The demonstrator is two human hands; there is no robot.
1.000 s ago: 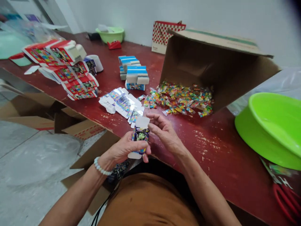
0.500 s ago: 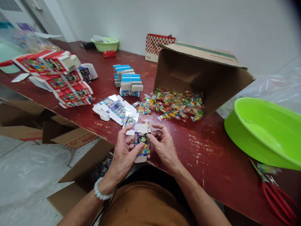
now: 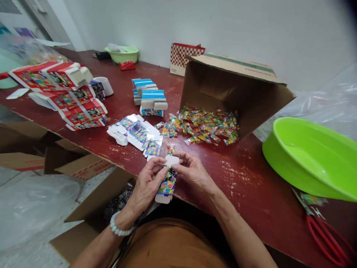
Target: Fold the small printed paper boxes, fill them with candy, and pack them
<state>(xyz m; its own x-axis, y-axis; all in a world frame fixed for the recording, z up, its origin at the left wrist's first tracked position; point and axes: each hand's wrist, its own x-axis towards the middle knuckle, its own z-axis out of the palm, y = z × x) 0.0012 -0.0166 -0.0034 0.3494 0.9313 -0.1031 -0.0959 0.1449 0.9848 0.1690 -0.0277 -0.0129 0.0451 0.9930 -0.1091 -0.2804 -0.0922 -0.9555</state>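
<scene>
Grip (image 3: 147, 184) narrow, two-handed, on printed carton (image 3: 166, 188)

A red-and-white checkered bag (image 3: 177, 59) stands near the wall (image 3: 237, 33) at upper centre. To its left, a red tape dispenser (image 3: 127, 66) sits before a pale green bowl (image 3: 122, 57). A bright green basin (image 3: 281, 152) runs off the right edge, red-handled scissors (image 3: 309, 219) below. Clear plastic (image 3: 41, 208) covers floor (image 3: 28, 257) at lower left.

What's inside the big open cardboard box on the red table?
Small, clear-wrapped packets with colourful contents lie heaped inside the cardboard box, some spilling onto the table. The pile covers whatever is beneath it, so lower layers can't be seen.
</scene>
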